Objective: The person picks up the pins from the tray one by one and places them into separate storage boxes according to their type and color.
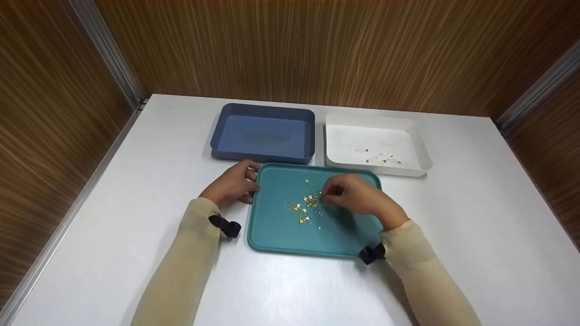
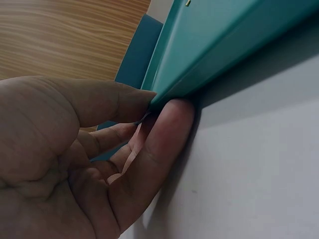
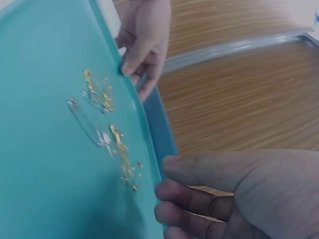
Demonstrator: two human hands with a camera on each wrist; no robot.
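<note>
A teal tray (image 1: 281, 235) lies in front of me with a small heap of gold and silver safety pins (image 1: 308, 206) near its middle. My left hand (image 1: 251, 181) grips the tray's left rim, thumb on top and fingers at the side; the left wrist view shows this pinch on the rim (image 2: 214, 40). My right hand (image 1: 327, 195) hovers over the tray just right of the pins, fingers loosely curled. In the right wrist view the pins (image 3: 107, 129) lie left of those fingertips (image 3: 164, 191), and nothing shows between them.
At the back stand a dark blue tray (image 1: 217, 147) and, to its right, a white tray (image 1: 421, 158) holding several silver safety pins (image 1: 380, 157). Wood-grain walls close in the white table (image 1: 476, 217) on three sides.
</note>
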